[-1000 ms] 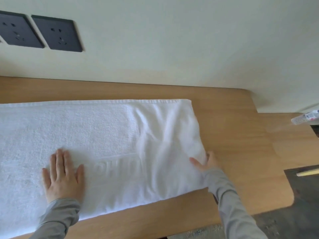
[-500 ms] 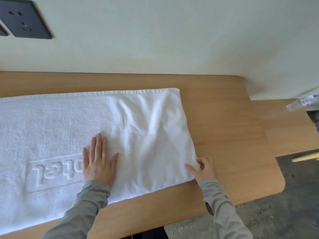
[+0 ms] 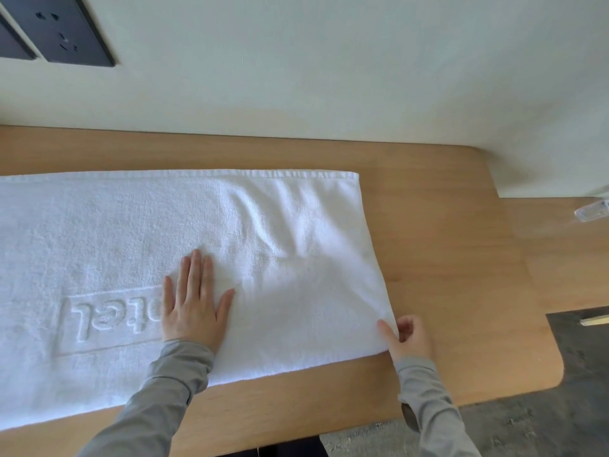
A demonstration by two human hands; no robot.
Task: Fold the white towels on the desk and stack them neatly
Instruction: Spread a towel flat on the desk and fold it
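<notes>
A long white towel (image 3: 280,232) lies flat along the wooden desk (image 3: 461,275), running off the left edge of the view. Raised lettering shows near its front left. My left hand (image 3: 194,305) presses flat on the towel near its middle, fingers straight and together. At the towel's front right corner, my right hand (image 3: 407,334) pinches the edge between thumb and curled fingers. A few soft creases run across the towel's right part.
Two dark wall sockets (image 3: 69,31) sit on the pale wall at the upper left. A small clear bottle (image 3: 591,211) lies on a lower wooden surface at the far right. The desk's rounded right corner borders a dark grey floor (image 3: 576,407).
My left hand slid to the right along the towel, from its left part to near the middle. My right hand stayed at the front right corner, its fingers curling onto the edge.
</notes>
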